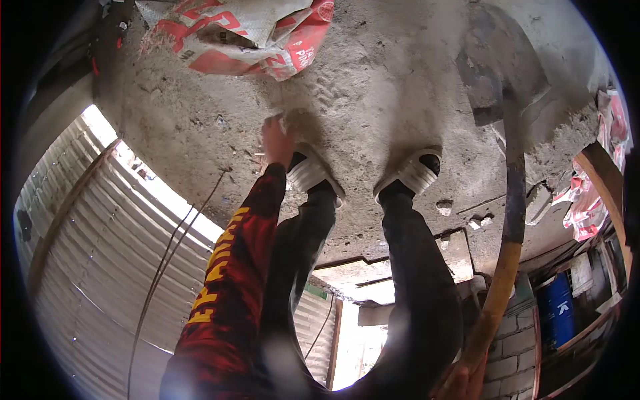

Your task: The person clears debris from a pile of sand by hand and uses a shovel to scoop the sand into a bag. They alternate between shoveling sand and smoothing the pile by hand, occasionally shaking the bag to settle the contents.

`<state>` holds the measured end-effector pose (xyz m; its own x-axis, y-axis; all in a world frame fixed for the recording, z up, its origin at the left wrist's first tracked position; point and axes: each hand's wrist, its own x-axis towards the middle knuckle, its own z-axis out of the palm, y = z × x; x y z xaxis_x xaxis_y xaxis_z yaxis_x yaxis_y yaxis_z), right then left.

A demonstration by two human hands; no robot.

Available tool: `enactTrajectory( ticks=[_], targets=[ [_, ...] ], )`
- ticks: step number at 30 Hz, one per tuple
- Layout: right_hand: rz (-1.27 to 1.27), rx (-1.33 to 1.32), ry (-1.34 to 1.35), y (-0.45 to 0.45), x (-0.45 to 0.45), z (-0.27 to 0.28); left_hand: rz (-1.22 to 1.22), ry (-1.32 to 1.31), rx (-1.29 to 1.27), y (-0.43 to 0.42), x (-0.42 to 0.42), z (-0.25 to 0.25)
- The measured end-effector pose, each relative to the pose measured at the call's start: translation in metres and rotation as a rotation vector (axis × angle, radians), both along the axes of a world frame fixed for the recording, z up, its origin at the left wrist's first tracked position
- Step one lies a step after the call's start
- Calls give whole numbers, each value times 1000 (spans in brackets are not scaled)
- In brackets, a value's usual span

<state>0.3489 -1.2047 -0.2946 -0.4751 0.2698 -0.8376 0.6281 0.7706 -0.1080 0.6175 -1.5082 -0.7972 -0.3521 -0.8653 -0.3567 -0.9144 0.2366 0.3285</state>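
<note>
My left hand (277,141), at the end of a red and black sleeve with yellow letters, reaches down over the dusty floor beside one of my shoes (310,175). Its fingers are blurred, and I cannot make out whether they hold anything. At the bottom edge my right hand (459,381) is partly visible, closed around the wooden handle of a shovel (501,267). The handle runs up through a dark metal socket to a grey, dust-covered blade (490,60) on the floor at upper right.
A torn white and red cement sack (267,40) lies ahead of my feet. Corrugated metal sheeting (107,260) stands at left, with a thin bent rod (167,250) before it. At right are broken concrete pieces (537,203), another red sack (587,210) and a blue container (557,310).
</note>
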Motion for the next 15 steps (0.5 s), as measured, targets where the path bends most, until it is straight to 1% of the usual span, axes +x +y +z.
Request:
enactTrajectory(
  ticks=[1,3,4,6,8,10,12,13,15],
  targets=[
    [44,5,-58,-5,-4,4,1,-4,2,-1,-14,-6],
    [131,14,-173,-16,-17,13,-53,221,73,-3,-32,-26],
    [175,19,-227,-20,-22,16,-51,222,75,-1,-40,-35],
    [223,34,-281,-21,-26,16,-3,134,-36,8,-47,-49],
    [143,13,-374,-22,-29,20,-8,112,-13,15,-38,-49],
    [150,12,-346,-23,-26,18,-18,99,-6,12,-17,-47],
    [187,35,-300,-23,-24,16,-9,-83,-35,22,23,-35],
    [206,47,-278,-22,-23,17,-8,-82,-36,25,20,-19],
    [277,66,-231,-21,-21,18,179,-272,87,23,11,5]
  ],
)
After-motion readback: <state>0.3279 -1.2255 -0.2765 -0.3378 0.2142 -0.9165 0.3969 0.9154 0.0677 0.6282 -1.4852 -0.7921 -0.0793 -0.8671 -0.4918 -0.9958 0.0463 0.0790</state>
